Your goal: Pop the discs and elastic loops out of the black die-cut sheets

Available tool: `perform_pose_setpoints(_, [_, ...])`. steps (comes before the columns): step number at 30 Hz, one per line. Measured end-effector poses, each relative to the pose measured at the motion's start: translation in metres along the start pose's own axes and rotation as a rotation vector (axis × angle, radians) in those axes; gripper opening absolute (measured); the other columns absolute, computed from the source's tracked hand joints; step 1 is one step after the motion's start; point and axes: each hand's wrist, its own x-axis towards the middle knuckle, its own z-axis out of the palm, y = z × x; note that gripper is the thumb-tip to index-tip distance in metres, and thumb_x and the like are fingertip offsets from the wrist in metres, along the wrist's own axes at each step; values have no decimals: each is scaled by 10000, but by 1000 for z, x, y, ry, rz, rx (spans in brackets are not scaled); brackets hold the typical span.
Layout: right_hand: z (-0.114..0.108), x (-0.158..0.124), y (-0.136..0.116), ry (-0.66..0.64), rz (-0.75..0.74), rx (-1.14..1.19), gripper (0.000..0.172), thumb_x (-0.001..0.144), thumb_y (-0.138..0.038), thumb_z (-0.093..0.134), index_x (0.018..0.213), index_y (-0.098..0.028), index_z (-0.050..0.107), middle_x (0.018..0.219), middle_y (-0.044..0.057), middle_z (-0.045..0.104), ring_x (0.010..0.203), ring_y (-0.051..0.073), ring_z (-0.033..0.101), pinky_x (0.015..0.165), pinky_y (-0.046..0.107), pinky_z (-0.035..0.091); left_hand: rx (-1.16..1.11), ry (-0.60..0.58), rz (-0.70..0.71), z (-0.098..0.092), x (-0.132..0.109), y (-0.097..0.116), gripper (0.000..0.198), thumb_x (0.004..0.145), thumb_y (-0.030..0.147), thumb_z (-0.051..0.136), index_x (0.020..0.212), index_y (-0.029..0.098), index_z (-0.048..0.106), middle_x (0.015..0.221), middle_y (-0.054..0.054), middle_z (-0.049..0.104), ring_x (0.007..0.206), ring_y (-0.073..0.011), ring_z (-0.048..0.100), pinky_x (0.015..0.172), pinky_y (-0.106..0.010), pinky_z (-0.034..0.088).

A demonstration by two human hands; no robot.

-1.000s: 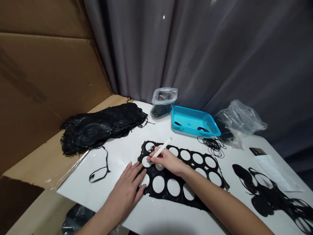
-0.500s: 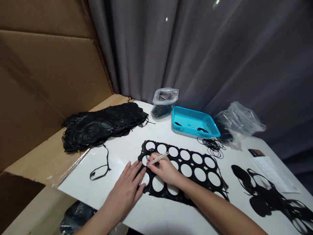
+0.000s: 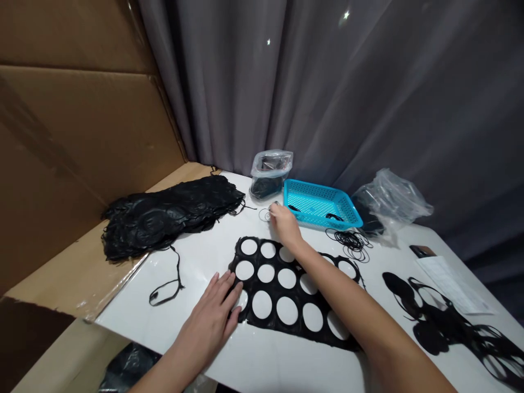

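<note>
A black rubber-like sheet (image 3: 275,284) with rows of round holes lies flat on the white table (image 3: 192,262). My left hand (image 3: 221,305) rests on its left edge, fingers stretched out and flat. Beyond the sheet's back edge, my right hand (image 3: 284,221) is closed, just left of the blue basket (image 3: 323,222). Thin dark rings (image 3: 265,215) stick out at its fingertips. The pale pen-like tool seen earlier is mostly or wholly hidden by that hand. My right forearm crosses over the sheet and covers several of its holes.
A thick stack of black sheets (image 3: 172,215) lies at the left. A clear bag with black contents (image 3: 268,180) stands behind. Loose black rings (image 3: 352,244), a plastic bag (image 3: 393,202), a phone (image 3: 421,251), paper (image 3: 454,284) and black scraps (image 3: 434,322) lie at the right.
My right hand has moved from the sheet's left holes to behind the sheet, carrying small dark rings away. My left hand has stayed on the sheet's edge.
</note>
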Motion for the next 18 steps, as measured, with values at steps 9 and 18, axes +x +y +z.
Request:
perform_pose_setpoints(9, [13,-28,-11,-279,356,594,177,844,-263,621,788,-188,471,860,69,668,721,158,670,514,228,528,-65,122,-1,-26,-13,8,259,965,130,517,1202,145,621,1225,-128,607,1234,-270,534,1127,-531,365])
perform_pose_setpoints(18, [20,-122,-56,-510,200,516,200,876,-296,634,764,-185,511,793,-10,630,680,115,552,625,242,428,-35,11,51,-20,-47,29,353,967,187,537,1311,123,582,1272,-133,599,1239,-278,534,1124,-494,393])
